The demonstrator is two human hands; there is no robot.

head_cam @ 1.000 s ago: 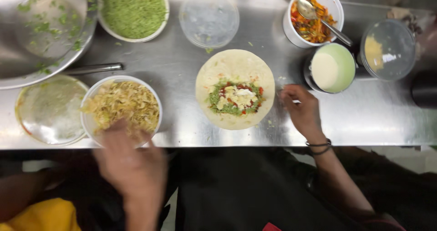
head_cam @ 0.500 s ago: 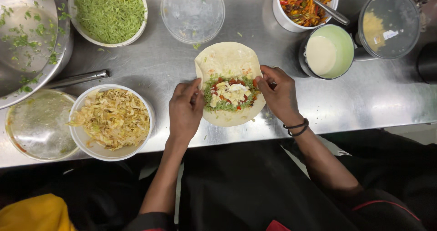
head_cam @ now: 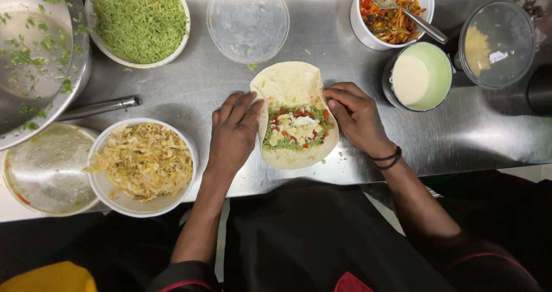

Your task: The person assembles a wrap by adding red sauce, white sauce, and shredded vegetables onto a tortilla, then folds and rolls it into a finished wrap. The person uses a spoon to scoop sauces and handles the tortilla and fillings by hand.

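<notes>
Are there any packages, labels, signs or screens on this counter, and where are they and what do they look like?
Label: a small white sticker on the clear round lid of the container at the far right of the counter, beside a yellow patch showing through the lid.
No signs, screens or printed packages show; the other tubs and bowls are plain.

Steel bowl (head_cam: 34, 56) at upper left cut off by top and left frame edges; only part of its flecked inside shows. Dark round object (head_cam: 541, 89) at right edge cropped, kind not determinable; yellow patch (head_cam: 49, 277) at bottom left cropped also. Left hand (head_cam: 233, 134) fingertips tuck under tortilla (head_cam: 290, 85) edge and are partly hidden; clear lidded tub (head_cam: 497, 43) contents blurred behind its lid.
</notes>
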